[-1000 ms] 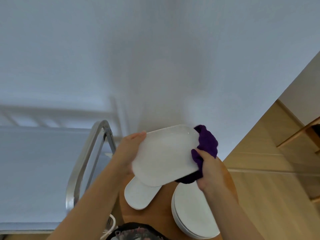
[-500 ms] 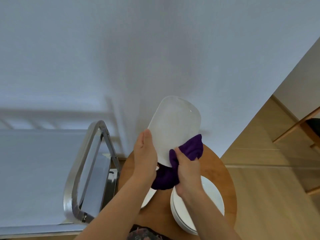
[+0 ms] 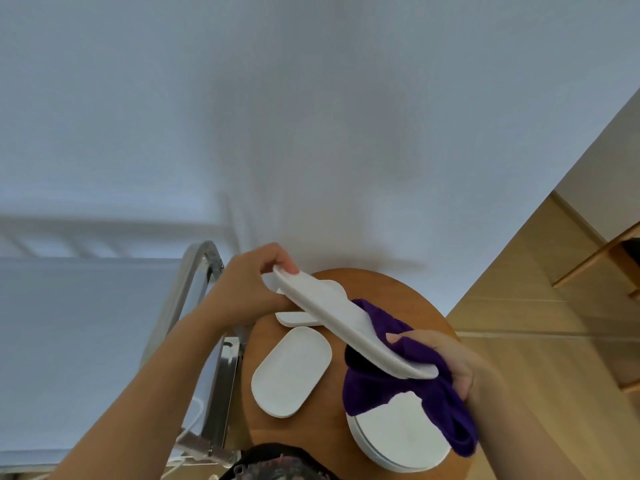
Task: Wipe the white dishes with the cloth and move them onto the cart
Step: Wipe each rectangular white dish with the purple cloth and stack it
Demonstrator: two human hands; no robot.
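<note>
Left hand (image 3: 242,292) grip pinches the dish (image 3: 349,323) edge-on above the tabletop (image 3: 325,431), steadying it; right hand (image 3: 457,365) grip clamps the cloth (image 3: 388,379) around its lower end, probably wiping both faces.

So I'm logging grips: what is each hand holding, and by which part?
Left hand pinches the white oblong dish by its far end; right hand grips the near end through the purple cloth.
</note>
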